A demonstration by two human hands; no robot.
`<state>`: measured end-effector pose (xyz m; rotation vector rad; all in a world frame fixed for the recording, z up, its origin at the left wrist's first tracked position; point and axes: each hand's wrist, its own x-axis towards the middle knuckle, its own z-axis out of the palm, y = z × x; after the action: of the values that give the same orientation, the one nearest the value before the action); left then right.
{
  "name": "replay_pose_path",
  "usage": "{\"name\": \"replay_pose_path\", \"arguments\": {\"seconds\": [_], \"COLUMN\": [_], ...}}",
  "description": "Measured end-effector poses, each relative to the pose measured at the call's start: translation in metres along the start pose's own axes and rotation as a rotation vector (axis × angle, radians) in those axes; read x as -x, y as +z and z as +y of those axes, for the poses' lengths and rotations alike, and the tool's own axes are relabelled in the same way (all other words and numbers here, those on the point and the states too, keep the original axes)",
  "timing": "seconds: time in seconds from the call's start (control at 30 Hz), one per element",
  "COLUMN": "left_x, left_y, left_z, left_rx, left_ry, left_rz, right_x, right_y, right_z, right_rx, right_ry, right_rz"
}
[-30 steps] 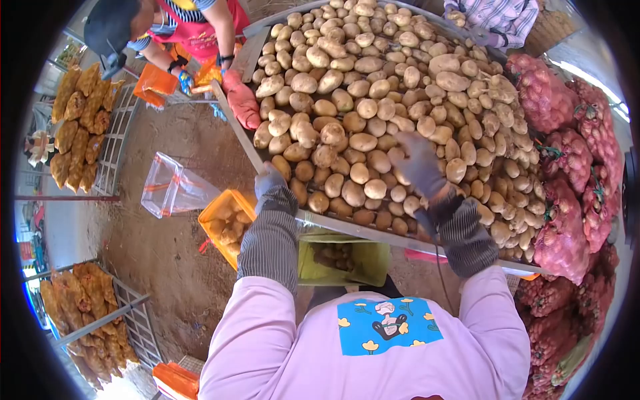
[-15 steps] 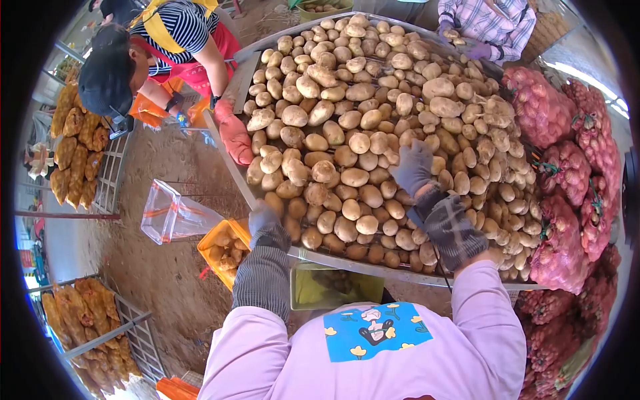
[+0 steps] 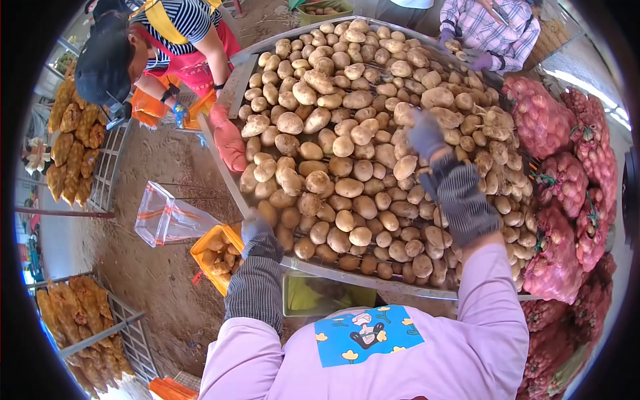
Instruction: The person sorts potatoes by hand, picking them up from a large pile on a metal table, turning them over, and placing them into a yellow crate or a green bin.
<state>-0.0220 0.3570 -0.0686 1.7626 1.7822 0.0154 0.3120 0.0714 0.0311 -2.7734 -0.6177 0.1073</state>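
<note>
A heap of potatoes [image 3: 347, 187] covers a metal-edged sorting table in front of me. My left hand [image 3: 256, 230], in a grey glove, grips the table's metal rim [image 3: 230, 177] at the near left corner, beside a few potatoes. Over the right-middle of the heap is my right hand [image 3: 427, 135], also gloved and smeared by motion. Its fingers cannot be made out, nor whether a potato is in them. Dark striped sleeve covers reach over both my forearms.
An orange bag of potatoes [image 3: 219, 257] and a clear plastic bag [image 3: 170, 217] stand at left. Below the near edge is a green crate [image 3: 297, 297]. Red net sacks [image 3: 557, 247] line the right. Co-workers stand far left, one with a red-gloved hand [image 3: 227, 140], and far right.
My right hand has moved slightly away from me and to the right over the potatoes. My left hand stays at the rim. The view has shifted a little.
</note>
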Motion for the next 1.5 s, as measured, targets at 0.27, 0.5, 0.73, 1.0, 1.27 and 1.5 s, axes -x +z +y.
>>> {"name": "replay_pose_path", "arguments": {"seconds": [0.27, 0.5, 0.73, 1.0, 1.27, 1.5], "left_x": [-0.003, -0.003, -0.005, -0.007, -0.009, 0.000], "left_y": [0.002, 0.005, 0.006, 0.005, 0.008, 0.000], "left_z": [0.002, -0.004, -0.002, -0.002, -0.005, 0.004], "left_rx": [-0.015, -0.018, -0.012, -0.001, -0.010, 0.031], "left_ry": [-0.019, 0.018, 0.009, -0.025, -0.016, 0.012], "left_rz": [-0.010, 0.039, 0.045, 0.028, 0.044, -0.001], "right_x": [-0.108, -0.125, -0.115, -0.114, -0.107, -0.097], "right_y": [0.029, 0.023, 0.042, 0.045, 0.034, -0.022], "right_z": [0.037, 0.018, 0.032, 0.043, 0.030, 0.058], "right_rx": [0.631, 0.588, 0.721, 0.732, 0.768, 0.659], "right_ry": [0.124, 0.158, 0.141, 0.018, -0.084, -0.043], "right_rz": [-0.386, -0.407, -0.493, -0.475, -0.415, -0.460]}}
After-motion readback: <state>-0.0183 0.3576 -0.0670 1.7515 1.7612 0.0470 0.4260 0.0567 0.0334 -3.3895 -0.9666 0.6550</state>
